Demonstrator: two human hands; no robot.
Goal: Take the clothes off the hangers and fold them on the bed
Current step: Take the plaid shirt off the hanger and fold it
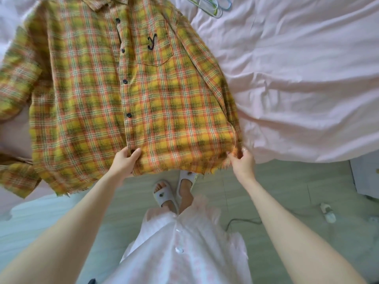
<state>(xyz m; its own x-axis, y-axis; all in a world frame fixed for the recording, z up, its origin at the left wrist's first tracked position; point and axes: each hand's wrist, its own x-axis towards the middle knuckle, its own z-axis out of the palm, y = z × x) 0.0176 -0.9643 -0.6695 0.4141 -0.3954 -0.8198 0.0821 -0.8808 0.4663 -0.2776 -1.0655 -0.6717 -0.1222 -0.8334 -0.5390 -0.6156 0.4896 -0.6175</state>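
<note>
The yellow-orange plaid shirt [127,95] lies front side up on the bed [297,89], buttoned, collar toward the far edge and hem at the near edge, hanging a little over it. The left hand [126,160] pinches the hem approx. at the button line, thumb on top of the fabric. The right hand [243,163] holds the hem corner on the right side of the shirt, fingers curled around the frayed edge; a ring shows on one finger. One sleeve spreads toward the left edge of the bed, w/ its cuff near the near-left corner. Wire hangers [213,5] lie at the far edge, well apart from the shirt. The pink sheet is wrinkled beside the shirt.
</note>
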